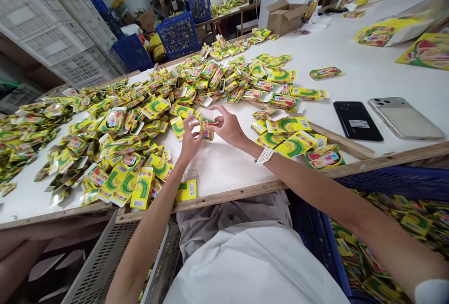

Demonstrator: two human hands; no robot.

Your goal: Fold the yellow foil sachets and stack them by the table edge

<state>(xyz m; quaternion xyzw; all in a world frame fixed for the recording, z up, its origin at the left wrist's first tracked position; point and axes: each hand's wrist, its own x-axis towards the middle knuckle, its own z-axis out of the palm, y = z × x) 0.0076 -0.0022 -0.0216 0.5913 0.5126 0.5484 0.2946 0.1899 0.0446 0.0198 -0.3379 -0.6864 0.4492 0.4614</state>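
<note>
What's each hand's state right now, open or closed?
Left hand: curled at a foil sachet, grip unclear.
Right hand: closed, pinching the foil sachet.

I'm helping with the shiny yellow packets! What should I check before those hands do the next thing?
1. Grip: ok. The left hand and the right hand both have fingers on the small yellow-green packet.
2. Packet's seal: cannot tell. The fingers cover part of the packet.
3. Phones: ok. The black phone and the silver phone lie well to the right of the hands.
4. Table edge: not ok. A yellow packet sits close to the wooden edge and could slip off.
5. Bracelet: ok. The white beaded bracelet sits on the right wrist, away from the packet.
</note>
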